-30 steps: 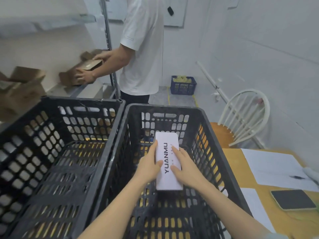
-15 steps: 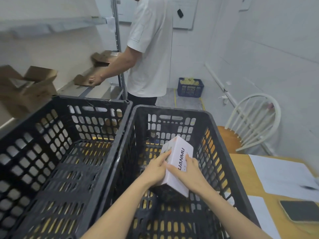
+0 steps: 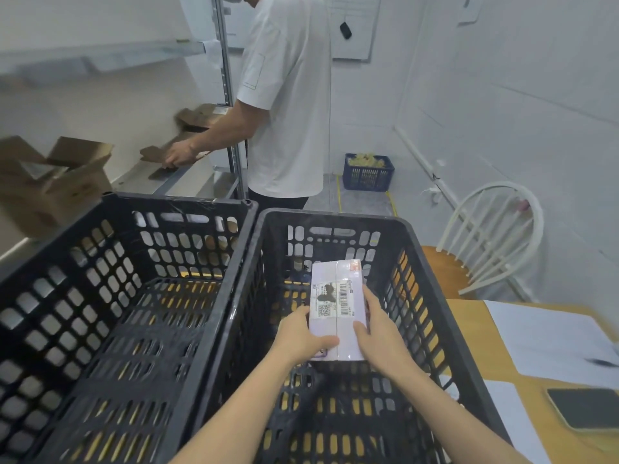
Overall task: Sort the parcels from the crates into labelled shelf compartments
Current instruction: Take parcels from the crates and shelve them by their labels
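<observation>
Inside the right-hand black perforated plastic crate (image 3: 335,216), lifted clear of its bottom: white rectangular cardboard parcel (image 3: 336,309), now turned barcode-label side up, brand lettering gone from sight. Gripped by left hand (image 3: 299,336) and right hand (image 3: 382,333), fingers (image 3: 370,303) curled round both long edges.

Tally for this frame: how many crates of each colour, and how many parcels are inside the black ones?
Black crates: 2
Blue crate: 1
White parcel: 1
Total: 4
</observation>
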`<state>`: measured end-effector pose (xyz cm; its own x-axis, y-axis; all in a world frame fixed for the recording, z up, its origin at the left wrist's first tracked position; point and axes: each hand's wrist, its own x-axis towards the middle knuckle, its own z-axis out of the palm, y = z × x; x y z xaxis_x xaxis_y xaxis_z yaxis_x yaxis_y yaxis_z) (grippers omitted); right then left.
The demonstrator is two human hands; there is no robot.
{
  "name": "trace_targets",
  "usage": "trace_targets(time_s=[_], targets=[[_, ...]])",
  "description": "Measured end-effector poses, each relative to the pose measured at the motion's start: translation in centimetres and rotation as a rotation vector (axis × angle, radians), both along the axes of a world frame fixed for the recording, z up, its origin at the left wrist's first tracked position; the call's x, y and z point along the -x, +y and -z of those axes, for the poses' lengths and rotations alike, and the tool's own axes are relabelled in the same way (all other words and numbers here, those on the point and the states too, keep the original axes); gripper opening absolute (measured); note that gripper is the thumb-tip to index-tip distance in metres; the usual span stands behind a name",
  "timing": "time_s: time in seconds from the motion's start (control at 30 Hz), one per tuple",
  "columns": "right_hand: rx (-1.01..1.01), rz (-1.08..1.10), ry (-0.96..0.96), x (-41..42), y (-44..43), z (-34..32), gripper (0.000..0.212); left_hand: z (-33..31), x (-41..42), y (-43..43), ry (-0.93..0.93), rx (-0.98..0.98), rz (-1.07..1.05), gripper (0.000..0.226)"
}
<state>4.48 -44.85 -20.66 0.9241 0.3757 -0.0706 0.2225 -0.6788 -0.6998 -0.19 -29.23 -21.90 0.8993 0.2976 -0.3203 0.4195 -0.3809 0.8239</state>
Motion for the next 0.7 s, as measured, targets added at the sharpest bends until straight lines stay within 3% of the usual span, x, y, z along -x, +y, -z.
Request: trace_targets(time_s=[0.23, 0.37, 0.57, 0.7], targets=[[0.063, 0.024, 0.081, 0.0, 0.1, 0.3, 0.062, 0.1, -0.2, 0.5, -0.093, 0.132, 0.005, 0.062], [0.042, -0.006, 0.126, 0.2, 0.2, 0.4, 0.075, 0.0, -0.4, 0.7, -0.077, 0.18, 0.065, 0.063], [0.13, -0.045, 0.106, -0.5, -0.3, 0.5, 0.093, -0.6, -0.5, 1.8, -0.078, 0.085, 0.08, 0.063], [0.364, 0.023, -0.005, -0.7, -1.0, -0.7, 0.113, -1.3, -0.5, 2.8, -0.023, 0.051, 0.164, 0.059]])
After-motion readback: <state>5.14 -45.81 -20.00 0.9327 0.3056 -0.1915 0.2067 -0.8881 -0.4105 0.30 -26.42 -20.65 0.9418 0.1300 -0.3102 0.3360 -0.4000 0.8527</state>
